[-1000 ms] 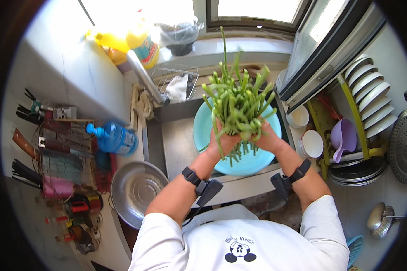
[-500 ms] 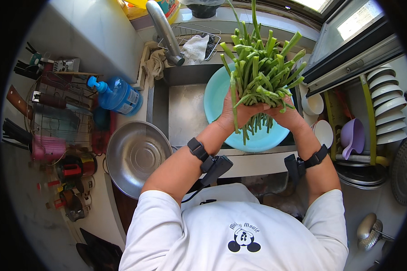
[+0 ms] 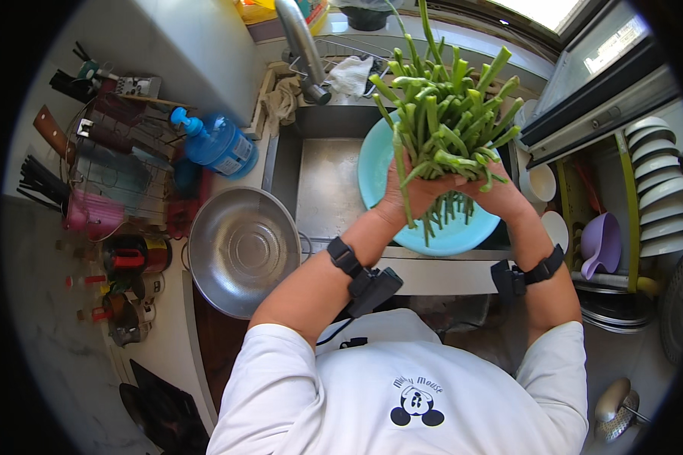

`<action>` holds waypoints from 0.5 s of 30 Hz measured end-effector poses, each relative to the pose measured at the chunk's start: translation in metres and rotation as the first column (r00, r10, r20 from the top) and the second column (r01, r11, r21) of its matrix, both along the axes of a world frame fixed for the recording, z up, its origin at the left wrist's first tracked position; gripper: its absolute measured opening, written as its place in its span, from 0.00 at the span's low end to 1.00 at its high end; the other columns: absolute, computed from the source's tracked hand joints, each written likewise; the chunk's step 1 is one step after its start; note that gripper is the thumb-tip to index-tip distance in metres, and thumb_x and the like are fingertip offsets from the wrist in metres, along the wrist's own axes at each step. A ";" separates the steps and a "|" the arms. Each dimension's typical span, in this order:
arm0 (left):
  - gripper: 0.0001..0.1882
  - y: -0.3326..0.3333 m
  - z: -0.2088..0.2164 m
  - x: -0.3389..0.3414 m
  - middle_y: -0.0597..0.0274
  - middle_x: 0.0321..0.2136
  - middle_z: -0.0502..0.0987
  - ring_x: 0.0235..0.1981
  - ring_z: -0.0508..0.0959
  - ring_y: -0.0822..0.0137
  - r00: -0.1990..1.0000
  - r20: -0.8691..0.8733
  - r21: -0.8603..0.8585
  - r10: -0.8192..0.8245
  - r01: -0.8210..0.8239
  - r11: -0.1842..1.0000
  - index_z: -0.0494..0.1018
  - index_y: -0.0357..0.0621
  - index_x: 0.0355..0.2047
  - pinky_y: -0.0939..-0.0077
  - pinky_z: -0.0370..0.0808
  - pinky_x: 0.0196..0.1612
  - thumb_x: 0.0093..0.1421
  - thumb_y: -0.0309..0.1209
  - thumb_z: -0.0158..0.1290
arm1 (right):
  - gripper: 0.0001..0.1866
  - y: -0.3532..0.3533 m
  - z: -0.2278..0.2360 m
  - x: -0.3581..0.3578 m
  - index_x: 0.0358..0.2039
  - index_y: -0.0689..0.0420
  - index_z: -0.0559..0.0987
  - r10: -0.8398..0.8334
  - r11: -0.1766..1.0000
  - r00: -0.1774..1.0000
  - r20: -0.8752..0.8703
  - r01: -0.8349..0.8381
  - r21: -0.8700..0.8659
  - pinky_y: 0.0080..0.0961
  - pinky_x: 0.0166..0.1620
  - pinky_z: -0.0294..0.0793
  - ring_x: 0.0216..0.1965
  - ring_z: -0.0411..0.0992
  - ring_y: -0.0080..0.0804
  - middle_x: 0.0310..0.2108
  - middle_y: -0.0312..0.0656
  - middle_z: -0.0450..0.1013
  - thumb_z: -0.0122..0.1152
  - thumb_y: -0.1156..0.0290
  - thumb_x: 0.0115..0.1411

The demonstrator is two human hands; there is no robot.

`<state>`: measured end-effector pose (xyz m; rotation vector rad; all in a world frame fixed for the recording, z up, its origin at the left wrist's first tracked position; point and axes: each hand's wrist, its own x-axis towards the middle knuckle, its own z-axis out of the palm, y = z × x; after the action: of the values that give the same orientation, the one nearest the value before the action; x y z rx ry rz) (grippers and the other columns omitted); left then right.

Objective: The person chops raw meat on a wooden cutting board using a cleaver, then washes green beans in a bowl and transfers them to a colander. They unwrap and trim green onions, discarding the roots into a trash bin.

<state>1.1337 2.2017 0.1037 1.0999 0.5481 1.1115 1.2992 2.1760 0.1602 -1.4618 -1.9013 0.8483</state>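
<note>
Both of my hands are wrapped around a thick bundle of green vegetable stalks [image 3: 451, 114], my left hand [image 3: 413, 188] on its left side and my right hand [image 3: 497, 189] on its right. Cut ends fan out above the hands, a few long stems reach toward the window, and thinner ends hang below. I hold the bundle over a pale turquoise basin [image 3: 448, 239] in the right part of the metal sink [image 3: 330, 178]. Most of my fingers are hidden by the stalks. The basin's inside is largely covered by them too.
A steel colander [image 3: 244, 250] sits on the counter left of the sink, near a blue pump bottle [image 3: 220, 148]. The faucet [image 3: 303, 53] arches over the sink's back edge. White bowls [image 3: 664, 189] and a purple ladle-like scoop [image 3: 601, 239] are at the right, below the open window.
The whole view has shifted slightly, so the scene sits further right. My hands keep the same grip on the stalks, with barely any movement over the basin.
</note>
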 end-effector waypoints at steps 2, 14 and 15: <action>0.37 -0.006 -0.010 0.006 0.61 0.48 0.74 0.49 0.76 0.66 0.985 0.171 -0.078 0.015 -0.002 0.997 0.61 0.44 0.54 0.68 0.80 0.48 0.46 0.15 0.66 | 0.32 0.001 -0.002 0.005 0.55 0.60 0.69 0.084 0.994 0.994 0.069 -0.089 0.059 0.29 0.52 0.71 0.47 0.72 0.32 0.47 0.44 0.73 0.72 0.75 0.50; 0.40 -0.056 -0.018 -0.016 0.60 0.47 0.73 0.47 0.75 0.68 0.894 0.053 -0.222 0.444 -0.423 0.878 0.58 0.41 0.54 0.73 0.74 0.50 0.46 0.30 0.70 | 0.34 0.018 0.012 -0.033 0.55 0.60 0.69 0.293 0.883 0.951 0.096 -0.230 -0.410 0.29 0.53 0.69 0.47 0.70 0.30 0.48 0.41 0.73 0.71 0.81 0.46; 0.39 -0.057 -0.015 -0.022 0.60 0.47 0.73 0.47 0.75 0.68 0.884 0.084 -0.230 0.460 -0.432 0.872 0.58 0.42 0.54 0.74 0.74 0.50 0.47 0.29 0.70 | 0.35 0.024 0.019 -0.046 0.55 0.60 0.68 0.329 0.872 0.941 0.078 -0.272 -0.406 0.29 0.54 0.69 0.48 0.70 0.31 0.48 0.41 0.73 0.71 0.81 0.46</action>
<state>1.1120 2.1443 0.0886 0.7231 0.8164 1.4848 1.2536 2.1997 0.1792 -1.5021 -2.1996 1.3679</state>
